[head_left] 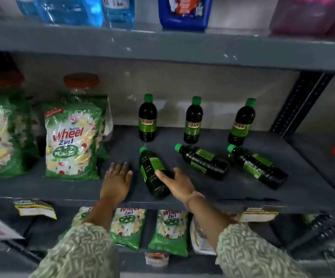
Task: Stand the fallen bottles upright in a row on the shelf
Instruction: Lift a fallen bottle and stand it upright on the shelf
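Three dark bottles with green caps and green labels stand upright at the back of the grey shelf (232, 197): left (147, 118), middle (193, 120), right (242, 122). In front of them three like bottles lie on their sides, caps pointing back-left: left (152, 173), middle (202, 161), right (257, 166). My right hand (177, 183) rests on the lower body of the left fallen bottle, fingers apart over it; a closed grip does not show. My left hand (117, 180) lies flat and open on the shelf just left of that bottle.
Green detergent bags (72, 141) stand on the shelf's left half, with an orange-lidded jar (81, 83) behind. Blue bottles (72, 11) sit on the shelf above. More detergent bags (168, 231) fill the shelf below. A perforated metal upright (300, 101) bounds the right side.
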Motion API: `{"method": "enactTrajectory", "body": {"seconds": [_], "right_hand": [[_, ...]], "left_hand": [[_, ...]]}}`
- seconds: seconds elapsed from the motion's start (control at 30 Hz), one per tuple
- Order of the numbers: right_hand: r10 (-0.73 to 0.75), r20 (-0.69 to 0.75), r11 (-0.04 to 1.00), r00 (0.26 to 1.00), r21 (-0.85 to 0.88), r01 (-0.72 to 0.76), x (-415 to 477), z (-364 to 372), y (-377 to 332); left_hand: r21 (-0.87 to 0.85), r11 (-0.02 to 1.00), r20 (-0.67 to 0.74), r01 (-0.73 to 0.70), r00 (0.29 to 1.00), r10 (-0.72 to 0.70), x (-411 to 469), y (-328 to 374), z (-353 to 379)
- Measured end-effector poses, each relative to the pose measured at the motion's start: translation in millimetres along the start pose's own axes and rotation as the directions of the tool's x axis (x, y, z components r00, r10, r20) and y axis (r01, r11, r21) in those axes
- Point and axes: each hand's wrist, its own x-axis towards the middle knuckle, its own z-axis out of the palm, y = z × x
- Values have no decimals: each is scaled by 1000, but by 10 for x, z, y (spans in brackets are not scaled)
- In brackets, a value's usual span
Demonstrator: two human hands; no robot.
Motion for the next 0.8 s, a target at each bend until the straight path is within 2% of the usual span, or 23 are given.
{"method": "enactTrajectory", "body": {"seconds": [0.1,0.2,0.27,0.33,0.4,0.47,0.57,0.7,0.8], "right_hand": [[47,63,998,997,-40,-45,204,113,-137],[89,105,994,990,-72,-82,362,183,-203],[61,60,998,996,7,-62,409,237,-137],[-13,-80,994,997,103,21,433,296,-82],[-120,-234,985,965,95,145,465,307,-60],[-187,-320,973,929,66,219,523,285,-54],[-239,-343,960,909,56,273,597,247,-12],[-307,-304,942,902,37,333,644,238,27],[-277,-288,948,917,72,309,610,242,12]], "left_hand": [[139,990,-3,11,1000,-11,78,-7,85],[197,980,-7,1,1000,1,79,-6,155],[207,978,-7,-2,1000,4,89,-20,152],[220,975,-25,-8,1000,14,106,-24,148],[246,969,-29,-17,999,25,103,-34,171],[251,968,-32,-19,999,28,100,-40,172],[242,970,-14,9,1000,-6,101,-39,182],[231,972,11,32,999,-35,96,-34,176],[225,974,8,30,999,-32,91,-20,162]]}}
